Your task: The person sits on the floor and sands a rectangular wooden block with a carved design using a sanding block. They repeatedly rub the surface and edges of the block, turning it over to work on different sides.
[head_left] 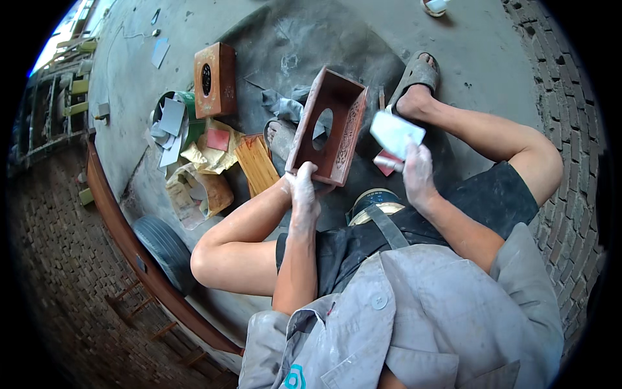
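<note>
My left hand (303, 188) is closed on the near end of a reddish-brown wooden tissue box cover (350, 129), thumb over its rim. The box is tilted with its open side toward me, showing an oval hole in the panel and carving along one side. Dusty white to the wrist, my right hand (419, 174) pinches a pale, stiff sheet (396, 134), perhaps sandpaper, to the right of the box and apart from it. Just below the sheet is a red and white flat piece (387, 162); I cannot tell whether my fingers touch it.
A second, orange-brown tissue box cover (223, 81) stands ahead on the left. Near it are a green bucket (188, 107) of sheets, crumpled yellowish paper (210, 159) and a wooden board (257, 162). A tub (376, 200) sits between my legs. A tire (162, 249) lies left.
</note>
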Available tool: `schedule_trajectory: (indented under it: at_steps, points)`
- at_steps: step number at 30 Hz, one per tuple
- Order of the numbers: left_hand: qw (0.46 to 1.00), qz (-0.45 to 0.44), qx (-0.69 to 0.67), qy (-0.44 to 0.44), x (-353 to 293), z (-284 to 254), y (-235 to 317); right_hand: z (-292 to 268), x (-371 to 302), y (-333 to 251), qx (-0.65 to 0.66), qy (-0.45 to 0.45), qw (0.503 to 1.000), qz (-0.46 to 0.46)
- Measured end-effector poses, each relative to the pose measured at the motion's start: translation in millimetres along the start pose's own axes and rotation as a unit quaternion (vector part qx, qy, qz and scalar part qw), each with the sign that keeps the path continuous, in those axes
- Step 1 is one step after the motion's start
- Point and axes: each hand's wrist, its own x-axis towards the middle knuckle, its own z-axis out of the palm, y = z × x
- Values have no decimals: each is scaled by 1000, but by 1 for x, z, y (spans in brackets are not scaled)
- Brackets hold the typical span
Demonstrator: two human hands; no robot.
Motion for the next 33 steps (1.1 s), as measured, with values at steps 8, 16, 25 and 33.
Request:
schedule_trajectory:
  at_steps: [8,16,25,33]
  points:
    - [972,-145,-122,-141,-70,-46,26,-11,68,-20,6,26,995,-92]
    - [987,-58,-77,-129,-129,-64,-4,0,40,-32,79,-141,985,-54]
    - [937,286,53,-194,-195,-52,2,-2,-2,-62,264,-377,887,-32]
    - [814,436,379,-67,-238,-48,23,-11,2,-49,197,-476,846,-142]
